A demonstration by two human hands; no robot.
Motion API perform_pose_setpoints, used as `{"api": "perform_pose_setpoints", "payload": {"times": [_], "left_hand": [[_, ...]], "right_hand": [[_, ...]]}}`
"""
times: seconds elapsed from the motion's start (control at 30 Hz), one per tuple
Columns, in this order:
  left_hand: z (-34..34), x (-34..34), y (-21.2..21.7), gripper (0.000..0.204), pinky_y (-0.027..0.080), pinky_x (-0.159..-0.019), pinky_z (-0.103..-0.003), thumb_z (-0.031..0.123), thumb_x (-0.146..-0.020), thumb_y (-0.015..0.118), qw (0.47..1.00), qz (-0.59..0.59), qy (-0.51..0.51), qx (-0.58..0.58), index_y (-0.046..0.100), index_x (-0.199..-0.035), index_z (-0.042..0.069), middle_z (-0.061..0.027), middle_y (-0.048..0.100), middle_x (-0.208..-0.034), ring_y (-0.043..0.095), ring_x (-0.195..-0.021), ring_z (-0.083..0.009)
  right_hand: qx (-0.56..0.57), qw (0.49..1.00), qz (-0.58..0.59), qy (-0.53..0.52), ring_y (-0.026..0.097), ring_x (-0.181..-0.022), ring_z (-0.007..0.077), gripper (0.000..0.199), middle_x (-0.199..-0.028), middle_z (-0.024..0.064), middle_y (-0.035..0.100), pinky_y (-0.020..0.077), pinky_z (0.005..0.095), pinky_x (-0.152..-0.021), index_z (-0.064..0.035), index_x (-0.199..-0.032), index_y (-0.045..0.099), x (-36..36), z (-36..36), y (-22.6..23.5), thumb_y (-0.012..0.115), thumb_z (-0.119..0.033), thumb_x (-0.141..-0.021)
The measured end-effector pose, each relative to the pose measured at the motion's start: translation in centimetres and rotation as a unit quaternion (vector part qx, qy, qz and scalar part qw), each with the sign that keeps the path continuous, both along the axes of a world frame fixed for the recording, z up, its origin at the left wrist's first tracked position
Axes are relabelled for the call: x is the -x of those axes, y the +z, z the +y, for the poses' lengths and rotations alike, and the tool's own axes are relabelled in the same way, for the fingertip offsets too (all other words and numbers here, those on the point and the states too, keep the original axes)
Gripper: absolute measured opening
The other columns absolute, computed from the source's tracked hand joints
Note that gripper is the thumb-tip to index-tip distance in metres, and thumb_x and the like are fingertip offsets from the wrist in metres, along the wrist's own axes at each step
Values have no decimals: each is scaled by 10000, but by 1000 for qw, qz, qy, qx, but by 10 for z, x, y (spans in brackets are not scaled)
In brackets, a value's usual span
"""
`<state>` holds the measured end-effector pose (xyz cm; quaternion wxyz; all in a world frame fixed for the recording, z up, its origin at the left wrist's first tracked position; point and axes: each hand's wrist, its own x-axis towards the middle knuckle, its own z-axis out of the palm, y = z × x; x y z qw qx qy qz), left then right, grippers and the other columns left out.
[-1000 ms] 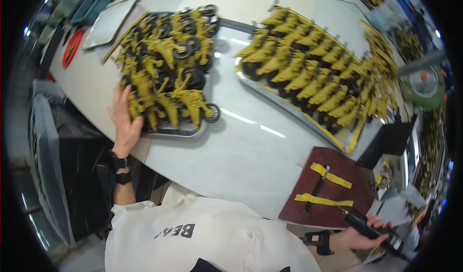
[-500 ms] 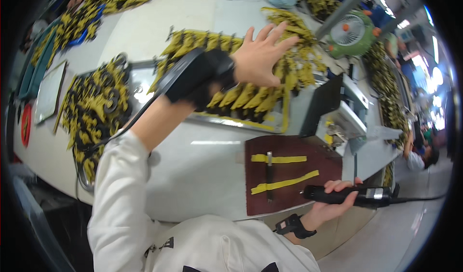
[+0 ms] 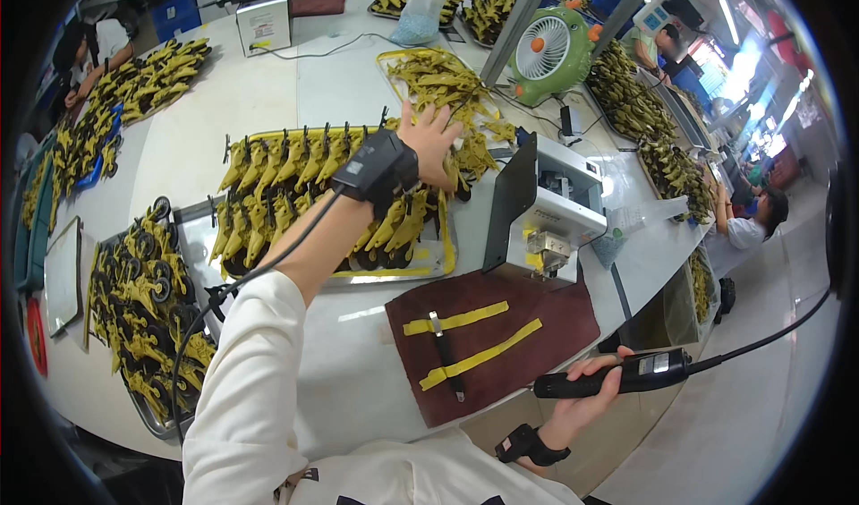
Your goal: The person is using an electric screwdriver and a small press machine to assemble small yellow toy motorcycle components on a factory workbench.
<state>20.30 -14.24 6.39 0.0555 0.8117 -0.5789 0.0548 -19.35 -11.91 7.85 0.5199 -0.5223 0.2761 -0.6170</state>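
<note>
My left hand (image 3: 429,147) reaches over the right end of a tray (image 3: 452,237) with its fingers spread, and nothing shows in it. Rows of yellow toy-like bodies (image 3: 313,161) with black wheels fill that tray. Just beyond my fingers lies a pile of loose yellow parts (image 3: 443,80); whether I touch any is hidden. My right hand (image 3: 586,402) is wrapped round a black corded electric screwdriver (image 3: 649,373), its tip pointing left beside the front edge of a maroon mat (image 3: 559,313). Two yellow strips (image 3: 483,355) cross a slim black tool (image 3: 445,353) on the mat.
A white machine with a black side panel (image 3: 573,201) stands behind the mat. Beyond it are a green fan (image 3: 544,49) and metal posts. A tray of wheeled yellow and black pieces (image 3: 148,308) lies left. Cables run along my left arm and from the screwdriver. Other people sit around.
The view has turned, bringing more of the table's far side in. My left hand has drawn back a little from above the loose pile, fingers still spread. My right hand keeps the screwdriver.
</note>
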Motion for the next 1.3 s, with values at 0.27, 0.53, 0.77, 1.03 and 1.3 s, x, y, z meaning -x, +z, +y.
{"api": "perform_pose_setpoints", "payload": {"times": [0.27, 0.53, 0.77, 1.03, 1.3], "left_hand": [[-18, 26, -8, 622, 187, -1060, -573, 506, -620, 708, 999, -20, -15, -21, 635, -1049, 61, -146, 597, -1041, 508, -1107, -305], [22, 56, 14, 430, 320, -961, -456, 201, -620, 719, 963, -39, -138, 227, 575, -1009, 88, -95, 552, -951, 499, -1048, -273], [139, 192, 13, 456, 373, -940, -476, 99, -622, 702, 918, 167, -304, 192, 614, -1069, 94, -73, 566, -995, 522, -1077, -267], [153, 204, -33, 690, 256, -1041, -538, 140, -666, 658, 931, 270, -209, 126, 466, -1328, 110, -186, 306, -1455, 331, -1306, -373], [147, 216, -55, 924, 230, -1031, -537, 516, -620, 754, 959, 245, -56, 129, 403, -1338, 53, -205, 351, -1386, 388, -1221, -356]], "right_hand": [[39, 997, -29, 61, 436, -475, 132, 440, -660, 34, 472, 393, 275, -477, -30, -1189, 384, -25, -10, 9, 534, -328, -903], [171, 978, -114, 42, 501, -477, 179, 549, -626, 92, 513, 448, 293, -452, 39, -1203, 352, -85, -77, 74, 595, -287, -834], [185, 977, 48, 93, 529, -514, 155, 353, -653, 82, 542, 438, 273, -514, 47, -1097, 465, -128, -98, 54, 583, -162, -838], [154, 966, 20, 208, 474, -469, 184, 512, -641, 87, 482, 424, 317, -465, 16, -1210, 345, -79, -49, 31, 560, -292, -863], [123, 963, -23, 240, 526, -496, 215, 697, -678, 113, 536, 460, 336, -492, 28, -1215, 271, -71, -7, 16, 648, -417, -835]]}}
